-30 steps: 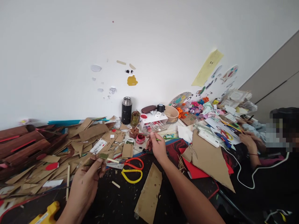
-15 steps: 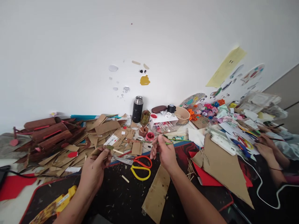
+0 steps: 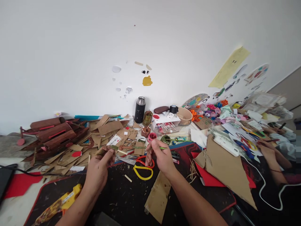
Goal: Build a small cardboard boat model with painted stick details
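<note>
My left hand pinches a small wooden stick, bare and pale at one end and painted green nearer the fingers. My right hand is closed round a thin green-handled paintbrush, whose tip points left toward the stick. Whether the bristles touch the stick I cannot tell. Both hands have paint smears. Below and between them lie scissors with one red and one yellow handle loop. Just behind the right hand stand open pots of pink paint, brown paint and green paint.
Cardboard scraps and brown cardboard models crowd the left. A yellow glue gun lies front left. A black flask stands by the wall. On the right are a cardboard sheet, a white cable and another person's hands.
My right hand has moved left and slightly down with the paintbrush, closer to the stick. The green paint pot now shows beside it. The view has shifted slightly.
</note>
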Available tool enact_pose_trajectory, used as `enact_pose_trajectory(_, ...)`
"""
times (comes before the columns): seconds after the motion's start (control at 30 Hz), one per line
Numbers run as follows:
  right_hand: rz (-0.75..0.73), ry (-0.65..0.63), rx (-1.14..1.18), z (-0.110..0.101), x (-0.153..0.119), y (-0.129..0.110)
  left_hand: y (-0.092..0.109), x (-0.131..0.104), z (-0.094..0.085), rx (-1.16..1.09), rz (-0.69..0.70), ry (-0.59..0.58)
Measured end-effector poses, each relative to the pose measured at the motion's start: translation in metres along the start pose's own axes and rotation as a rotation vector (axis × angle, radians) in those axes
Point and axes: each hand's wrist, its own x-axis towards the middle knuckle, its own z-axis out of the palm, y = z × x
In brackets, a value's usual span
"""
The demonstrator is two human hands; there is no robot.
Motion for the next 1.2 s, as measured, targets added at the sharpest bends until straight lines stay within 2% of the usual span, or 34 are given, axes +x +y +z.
enact_pose_trajectory(0.23,0.026,-0.002,-0.037,0.001,-0.002,0.004,-0.002,0.000,-0.001,-0.004,-0.013,0.001)
enact_pose_trajectory(0.57,-0.005,0.042,-0.058,-0.014,-0.006,0.001,0.001,0.003,-0.003,-0.030,-0.009,0.024)
enact_pose_trajectory(0.7,-0.002,0.039,-0.045,-0.009,-0.006,-0.002,-0.002,0.003,-0.004,-0.002,-0.003,0.016)
enact_pose_trajectory(0.97,-0.001,-0.052,-0.034,0.006,-0.005,0.004,-0.004,0.003,-0.005,0.002,-0.013,0.031)
enact_pose_trajectory(1.2,0.005,-0.019,-0.049,-0.009,-0.011,0.004,-0.002,0.006,-0.005,-0.054,-0.024,0.073)
